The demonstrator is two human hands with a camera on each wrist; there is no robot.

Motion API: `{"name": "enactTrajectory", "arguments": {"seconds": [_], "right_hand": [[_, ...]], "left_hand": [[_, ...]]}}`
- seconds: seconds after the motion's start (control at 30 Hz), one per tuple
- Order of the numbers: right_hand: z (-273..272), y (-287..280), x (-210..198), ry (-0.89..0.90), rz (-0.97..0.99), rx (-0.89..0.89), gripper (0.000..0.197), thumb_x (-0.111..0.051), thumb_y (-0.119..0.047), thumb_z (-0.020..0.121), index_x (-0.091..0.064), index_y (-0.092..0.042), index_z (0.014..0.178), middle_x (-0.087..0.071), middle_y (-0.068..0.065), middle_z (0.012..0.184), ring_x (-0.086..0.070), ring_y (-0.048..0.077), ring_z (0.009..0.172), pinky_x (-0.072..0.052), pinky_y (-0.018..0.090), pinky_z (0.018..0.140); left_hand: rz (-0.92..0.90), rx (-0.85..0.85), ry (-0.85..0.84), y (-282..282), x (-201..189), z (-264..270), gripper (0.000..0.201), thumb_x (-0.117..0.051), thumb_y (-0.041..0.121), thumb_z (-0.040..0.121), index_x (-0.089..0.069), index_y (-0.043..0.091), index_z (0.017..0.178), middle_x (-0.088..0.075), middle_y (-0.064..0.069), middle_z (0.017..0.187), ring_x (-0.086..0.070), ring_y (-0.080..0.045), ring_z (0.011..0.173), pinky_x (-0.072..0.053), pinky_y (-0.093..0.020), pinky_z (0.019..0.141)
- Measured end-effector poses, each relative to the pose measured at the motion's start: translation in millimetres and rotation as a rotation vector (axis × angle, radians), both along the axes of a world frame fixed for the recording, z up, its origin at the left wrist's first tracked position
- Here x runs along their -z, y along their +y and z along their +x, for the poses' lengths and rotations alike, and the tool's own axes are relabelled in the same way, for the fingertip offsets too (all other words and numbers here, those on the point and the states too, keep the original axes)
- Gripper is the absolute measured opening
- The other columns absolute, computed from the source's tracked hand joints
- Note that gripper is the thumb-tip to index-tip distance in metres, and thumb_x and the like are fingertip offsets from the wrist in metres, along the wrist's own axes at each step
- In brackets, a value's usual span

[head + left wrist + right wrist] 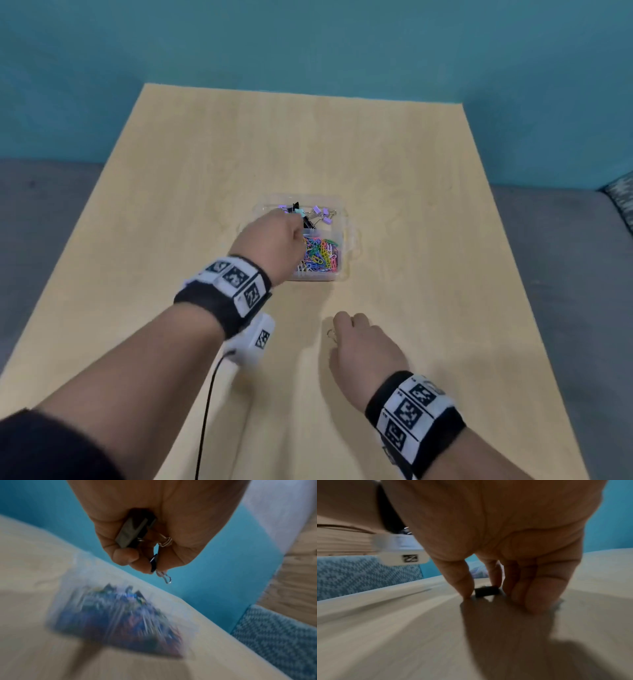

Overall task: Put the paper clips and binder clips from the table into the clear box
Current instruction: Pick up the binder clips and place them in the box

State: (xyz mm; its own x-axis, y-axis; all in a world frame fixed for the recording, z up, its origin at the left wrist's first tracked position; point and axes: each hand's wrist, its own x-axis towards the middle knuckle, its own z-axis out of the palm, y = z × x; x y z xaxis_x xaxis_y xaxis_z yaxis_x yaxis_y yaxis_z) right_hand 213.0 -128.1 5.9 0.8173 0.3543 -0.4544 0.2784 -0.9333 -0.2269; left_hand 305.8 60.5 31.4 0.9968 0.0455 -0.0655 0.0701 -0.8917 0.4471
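The clear box [346,236] sits mid-table; its near compartment holds several coloured paper clips [320,255], its far one purple and black binder clips [320,212]. My left hand [274,236] hovers over the box's left side. In the left wrist view the left hand [150,555] grips black binder clips [132,532] in curled fingers, above the blurred box [120,622]. My right hand [356,337] is down on the table in front of the box. In the right wrist view its thumb and finger pinch a small black binder clip [487,591] that lies on the wood.
The light wooden table [411,171] has bare surface on all sides of the box. A black cable [205,411] hangs from the left wrist camera. Grey floor and a teal wall surround the table; a patterned cushion [620,195] lies at the right edge.
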Motion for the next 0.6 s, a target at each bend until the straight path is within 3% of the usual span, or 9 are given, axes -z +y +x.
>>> {"name": "enactTrajectory", "arguments": {"seconds": [0.1, 0.17, 0.33, 0.4, 0.5, 0.6], "right_hand": [[-0.2, 4.7, 3.1, 0.011, -0.001, -0.01, 0.022, -0.043, -0.011, 0.082, -0.036, -0.019, 0.101, -0.047, 0.006, 0.106, -0.036, 0.024, 0.08, -0.031, 0.033, 0.064], [2.3, 5.2, 2.8, -0.006, -0.004, -0.047, 0.021, -0.045, -0.017, 0.082, -0.038, -0.019, 0.102, -0.049, 0.005, 0.105, -0.043, 0.026, 0.084, -0.032, 0.033, 0.063], [20.6, -3.2, -8.9, -0.011, 0.054, -0.094, 0.016, -0.045, -0.031, 0.082, -0.044, -0.021, 0.094, -0.055, 0.003, 0.098, -0.054, 0.028, 0.089, -0.032, 0.032, 0.063], [39.7, -5.3, -16.6, 0.016, 0.149, -0.011, 0.015, -0.047, -0.034, 0.081, -0.043, -0.019, 0.082, -0.057, 0.001, 0.084, -0.054, 0.028, 0.077, -0.036, 0.033, 0.06], [83.2, 2.4, -32.6, -0.056, 0.327, 0.16, 0.017, -0.053, -0.033, 0.079, -0.049, -0.017, 0.078, -0.058, -0.001, 0.069, -0.055, 0.025, 0.068, -0.045, 0.034, 0.06], [130.3, 23.5, -48.7, -0.126, 0.435, 0.246, 0.014, -0.055, -0.031, 0.078, -0.052, -0.018, 0.079, -0.06, 0.001, 0.069, -0.055, 0.023, 0.067, -0.044, 0.033, 0.06]], "left_hand": [[0.145, 0.055, 0.013, 5.0, -11.2, 37.8, 0.012, -0.044, 0.01, 0.079, -0.05, 0.018, 0.072, -0.047, -0.004, 0.083, -0.051, -0.027, 0.069, -0.043, -0.033, 0.061], [0.198, 0.092, 0.039, 7.6, -12.7, 56.7, 0.012, -0.045, 0.008, 0.079, -0.054, 0.017, 0.078, -0.05, -0.006, 0.09, -0.052, -0.027, 0.073, -0.044, -0.033, 0.064], [0.102, 0.093, 0.108, 23.2, -3.8, 66.4, 0.033, -0.053, 0.016, 0.081, -0.062, 0.022, 0.111, -0.053, -0.007, 0.117, -0.048, -0.029, 0.106, -0.042, -0.035, 0.086], [-0.028, -0.03, 0.02, 35.5, -4.3, 49.8, 0.032, -0.055, 0.015, 0.081, -0.063, 0.021, 0.111, -0.054, -0.009, 0.115, -0.051, -0.029, 0.106, -0.042, -0.035, 0.09], [-0.181, -0.187, -0.05, 49.7, 1.1, -2.4, 0.027, -0.057, 0.013, 0.082, -0.065, 0.018, 0.108, -0.056, -0.009, 0.107, -0.056, -0.026, 0.098, -0.039, -0.028, 0.085], [-0.216, -0.15, -0.07, 53.8, 15.6, -81.3, 0.017, -0.058, 0.024, 0.084, -0.066, 0.023, 0.099, -0.056, 0.004, 0.097, -0.057, -0.018, 0.092, -0.036, -0.023, 0.079]]}}
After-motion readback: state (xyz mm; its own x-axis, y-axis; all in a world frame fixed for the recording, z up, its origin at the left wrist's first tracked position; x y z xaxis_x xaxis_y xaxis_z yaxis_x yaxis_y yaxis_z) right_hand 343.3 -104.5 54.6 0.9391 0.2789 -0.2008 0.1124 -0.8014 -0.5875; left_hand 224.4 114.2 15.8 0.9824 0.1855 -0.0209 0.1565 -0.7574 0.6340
